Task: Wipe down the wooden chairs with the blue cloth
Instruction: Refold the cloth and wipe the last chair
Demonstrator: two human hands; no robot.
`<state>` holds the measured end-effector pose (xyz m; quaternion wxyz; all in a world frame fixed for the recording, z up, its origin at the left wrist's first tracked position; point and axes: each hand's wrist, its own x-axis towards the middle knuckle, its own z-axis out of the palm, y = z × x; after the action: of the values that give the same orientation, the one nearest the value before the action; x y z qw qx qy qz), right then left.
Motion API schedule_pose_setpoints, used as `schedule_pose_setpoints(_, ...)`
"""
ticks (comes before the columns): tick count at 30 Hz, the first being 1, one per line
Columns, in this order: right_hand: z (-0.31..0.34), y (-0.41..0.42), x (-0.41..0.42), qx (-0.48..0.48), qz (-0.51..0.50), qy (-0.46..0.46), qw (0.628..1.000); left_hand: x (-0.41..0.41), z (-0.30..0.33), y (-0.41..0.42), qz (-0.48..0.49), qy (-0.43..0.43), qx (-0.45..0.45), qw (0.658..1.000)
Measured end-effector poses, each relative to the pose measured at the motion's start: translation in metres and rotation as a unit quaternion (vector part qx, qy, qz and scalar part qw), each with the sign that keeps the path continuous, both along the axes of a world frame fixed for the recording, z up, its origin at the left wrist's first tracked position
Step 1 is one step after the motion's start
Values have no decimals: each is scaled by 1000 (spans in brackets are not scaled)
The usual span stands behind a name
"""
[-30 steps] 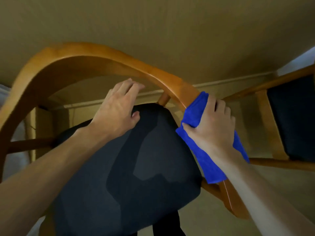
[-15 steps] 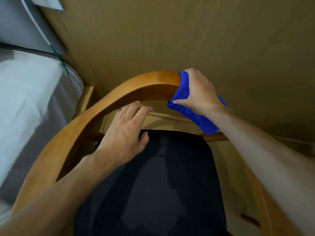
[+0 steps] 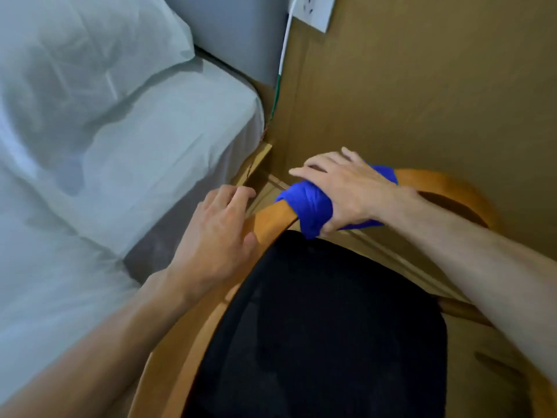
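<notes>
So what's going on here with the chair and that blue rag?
A person is wiping a wooden chair. Their right hand presses a blue cloth wrapped over the curved top rail of the chair's back, while the left hand rests flat on the same rail, beside the cloth. The dark seat sits below, and a bed stands just to the left.
</notes>
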<state>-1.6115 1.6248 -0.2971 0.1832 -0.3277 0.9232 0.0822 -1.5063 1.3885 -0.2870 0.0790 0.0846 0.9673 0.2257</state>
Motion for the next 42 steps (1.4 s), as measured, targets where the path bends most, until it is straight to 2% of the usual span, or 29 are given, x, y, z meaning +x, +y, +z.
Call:
schedule_pose_setpoints(4,3,6,3,70,-42,34,996,11,-2,0,11,21,21,999)
schedule_pose_setpoints(10,-18,-71,47,-75,53,13,996,67,2,-35,85,1,-2,996)
schedule_pose_setpoints(16,-28,-115,107,-100,173,46,979,202,-6,-59,195,-74,-18,978)
schedule_pose_setpoints(21,-23,-151,178,-86,267,39,959,261,-18,-49,320,-101,8,942)
schedule_pose_setpoints(23,-21,-163,215,-110,297,13,949,281,-21,-41,393,-115,62,910)
schedule_pose_setpoints(24,-21,-169,233,-123,310,-2,943,293,-21,-34,454,-122,135,872)
schedule_pose_setpoints(26,-21,-175,261,-143,326,-29,934,313,-18,-18,567,-142,333,740)
schedule_pose_setpoints(27,-22,-174,267,-151,322,-36,934,319,-17,-10,589,-153,417,675)
schedule_pose_setpoints(28,-21,-171,269,-161,312,-40,936,323,-16,-3,590,-160,475,633)
schedule_pose_setpoints(29,-20,-167,266,-171,301,-46,937,324,-16,3,578,-154,504,622)
schedule_pose_setpoints(32,-19,-153,255,-181,298,-65,935,316,-10,17,573,-106,500,641)
schedule_pose_setpoints(35,-16,-139,249,-207,295,-88,929,304,-5,30,568,-95,515,634)
schedule_pose_setpoints(37,-12,-124,245,-232,256,-104,933,298,-2,34,590,-81,497,632)
schedule_pose_setpoints(38,-11,-116,243,-251,212,-121,937,296,-1,34,602,-68,487,629)
schedule_pose_setpoints(40,-11,-103,239,-313,63,-179,931,296,0,33,609,-50,487,624)
schedule_pose_setpoints(42,-14,-98,236,-390,-79,-208,894,298,1,30,602,-34,482,635)
